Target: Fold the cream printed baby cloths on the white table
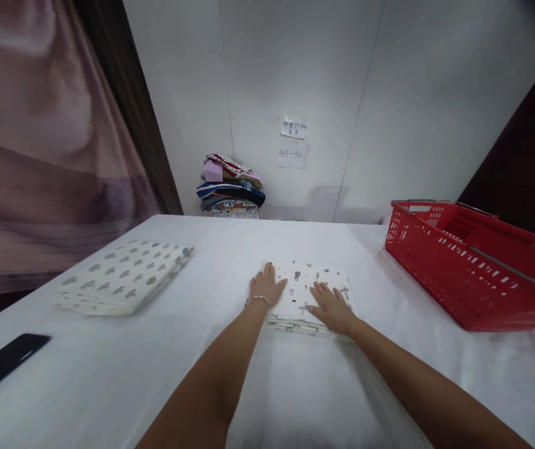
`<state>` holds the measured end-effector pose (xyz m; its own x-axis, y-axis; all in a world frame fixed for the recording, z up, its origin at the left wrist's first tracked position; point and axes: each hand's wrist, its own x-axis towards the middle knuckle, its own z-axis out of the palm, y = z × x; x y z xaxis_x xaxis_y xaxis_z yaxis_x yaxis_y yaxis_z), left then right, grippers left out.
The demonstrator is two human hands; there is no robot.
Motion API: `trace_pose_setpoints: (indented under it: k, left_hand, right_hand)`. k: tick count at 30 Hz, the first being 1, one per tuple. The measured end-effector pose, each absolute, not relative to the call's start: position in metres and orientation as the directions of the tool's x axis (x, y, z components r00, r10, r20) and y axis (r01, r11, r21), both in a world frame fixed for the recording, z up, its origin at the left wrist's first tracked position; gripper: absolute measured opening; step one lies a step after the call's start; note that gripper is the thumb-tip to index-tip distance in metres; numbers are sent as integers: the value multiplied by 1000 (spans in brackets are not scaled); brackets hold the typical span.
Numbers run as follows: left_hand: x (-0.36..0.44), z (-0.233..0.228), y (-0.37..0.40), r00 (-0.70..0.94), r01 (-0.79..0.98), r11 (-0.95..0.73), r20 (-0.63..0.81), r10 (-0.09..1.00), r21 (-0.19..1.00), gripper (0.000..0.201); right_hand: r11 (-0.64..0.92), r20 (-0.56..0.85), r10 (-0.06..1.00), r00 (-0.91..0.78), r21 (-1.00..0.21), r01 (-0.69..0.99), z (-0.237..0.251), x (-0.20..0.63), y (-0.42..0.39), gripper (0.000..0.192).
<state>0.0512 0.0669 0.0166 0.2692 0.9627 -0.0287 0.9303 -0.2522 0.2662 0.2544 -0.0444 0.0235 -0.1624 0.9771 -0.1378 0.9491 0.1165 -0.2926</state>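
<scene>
Just below the middle of the frame, a small folded cloth point(307, 293) with tiny dark prints lies on the white table point(108, 374), and both hands press on it. The left hand point(266, 288) lies flat and open on its left edge, and the right hand point(330, 307) rests open, fingers spread, on its right half, seemingly to hold the layers flat. At left lies a larger folded cloth with heart prints point(122, 277). A red basket point(473, 268) sits at right; its contents are hard to see. A stack of folded clothes point(231, 187) stands against the wall, and a dark flat object point(0, 365) lies at lower left.
</scene>
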Motion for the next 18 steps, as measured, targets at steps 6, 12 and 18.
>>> trace_pose_setpoints:
  k: [6,12,18]
  left_hand:
    - [49,22,74,278,927,-246,-77,957,283,76]
    - [46,50,65,315,907,-226,-216,924,355,77]
    - [40,40,14,474,860,-437,-96,875,264,75]
  right_hand:
    - [98,-139,980,-143,-289,952,31,253,-43,73]
    - [117,-150,975,-165,-287,951,33,253,-47,73]
    - [128,-136,976,-173,-288,949,34,253,-44,73]
